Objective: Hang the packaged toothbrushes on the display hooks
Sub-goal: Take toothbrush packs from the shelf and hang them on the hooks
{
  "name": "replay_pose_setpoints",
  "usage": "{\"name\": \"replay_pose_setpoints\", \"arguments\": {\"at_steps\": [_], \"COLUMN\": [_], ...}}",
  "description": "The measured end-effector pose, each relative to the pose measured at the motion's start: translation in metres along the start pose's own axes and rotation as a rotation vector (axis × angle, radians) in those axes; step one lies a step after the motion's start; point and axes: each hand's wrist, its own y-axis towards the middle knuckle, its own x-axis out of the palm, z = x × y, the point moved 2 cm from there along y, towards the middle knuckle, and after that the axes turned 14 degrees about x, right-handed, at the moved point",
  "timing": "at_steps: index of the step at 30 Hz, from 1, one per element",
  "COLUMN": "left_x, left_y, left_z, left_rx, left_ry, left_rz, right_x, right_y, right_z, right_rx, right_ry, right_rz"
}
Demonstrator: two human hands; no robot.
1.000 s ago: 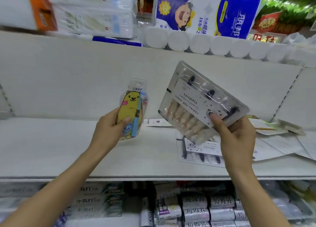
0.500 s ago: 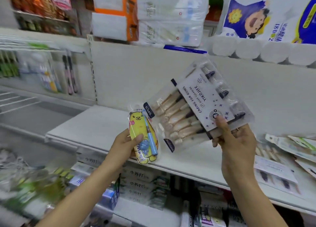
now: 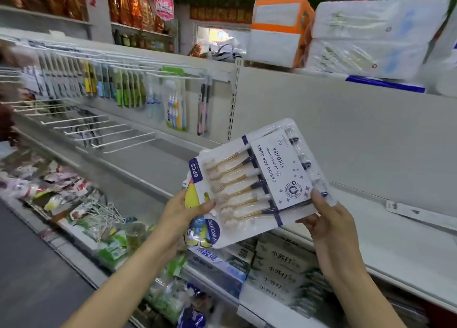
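The right hand (image 3: 329,226) is closed on the lower right corner of a large six-pack of toothbrushes (image 3: 257,182), the thumb pressed on the front of the white card and the fingers tucked behind it. The pack is held tilted in the air, its long side running from lower left up to upper right, with the brush heads toward the left. The left hand (image 3: 183,214) is closed around a small yellow toothbrush packet (image 3: 195,201), the thumb laid across its front. That packet is tucked behind the lower left edge of the large pack and is mostly hidden by it; whether the left fingers also touch the large pack cannot be told. Both packs are held in front of a bare white shelf (image 3: 395,248) and well apart from the display hooks (image 3: 116,135), which stand out from the back panel further left, several of them unfilled. Above these, a row of hanging toothbrush packs (image 3: 118,85) is seen on an upper rail, blurred. Boxed goods (image 3: 279,261) are stacked below the shelf.
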Motion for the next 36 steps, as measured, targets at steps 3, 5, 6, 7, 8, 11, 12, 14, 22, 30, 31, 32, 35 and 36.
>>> {"name": "replay_pose_setpoints", "arguments": {"at_steps": [3, 5, 6, 7, 8, 11, 12, 14, 22, 30, 31, 32, 35, 36], "left_x": [-0.067, -0.112, -0.134, -0.157, -0.18, -0.245, -0.264, -0.297, -0.396, -0.501, -0.515, -0.528, -0.569, -0.583], "left_y": [0.003, 0.003, 0.003, 0.003, 0.002, -0.008, -0.012, -0.023, -0.058, -0.049, -0.045, -0.04, -0.02, -0.012], "left_z": [0.025, 0.043, 0.051, 0.06, 0.068, 0.088, 0.093, 0.103, 0.135, 0.139, 0.14, 0.141, 0.14, 0.139], "left_rx": [0.02, 0.04, 0.053, 0.069, 0.08, 0.082, 0.079, 0.076, 0.072, 0.129, 0.155, 0.173, 0.213, 0.221], "left_ry": [0.048, 0.115, 0.169, 0.233, 0.298, 0.471, 0.519, 0.558, 0.63, 0.643, 0.634, 0.632, 0.598, 0.576], "left_rz": [0.032, 0.004, -0.018, -0.042, -0.061, -0.127, -0.136, -0.124, 0.039, 0.371, 0.424, 0.476, 0.62, 0.675], "right_x": [0.038, 0.066, 0.08, 0.095, 0.111, 0.166, 0.185, 0.223, 0.358, 0.467, 0.48, 0.493, 0.536, 0.549], "right_y": [0.007, 0.011, 0.014, 0.017, 0.019, 0.019, 0.017, 0.015, 0.018, 0.05, 0.055, 0.061, 0.087, 0.099], "right_z": [0.0, 0.002, 0.005, 0.009, 0.016, 0.039, 0.048, 0.069, 0.133, 0.195, 0.201, 0.207, 0.229, 0.238], "right_rx": [0.008, 0.027, 0.033, 0.041, 0.054, 0.097, 0.109, 0.117, 0.087, 0.154, 0.166, 0.175, 0.198, 0.207], "right_ry": [-0.033, -0.128, -0.186, -0.245, -0.304, -0.427, -0.473, -0.64, -1.12, -0.936, -0.888, -0.846, -0.753, -0.718], "right_rz": [-0.08, -0.114, -0.136, -0.167, -0.2, -0.295, -0.35, -0.47, -0.826, -0.916, -0.911, -0.909, -0.914, -0.913]}}
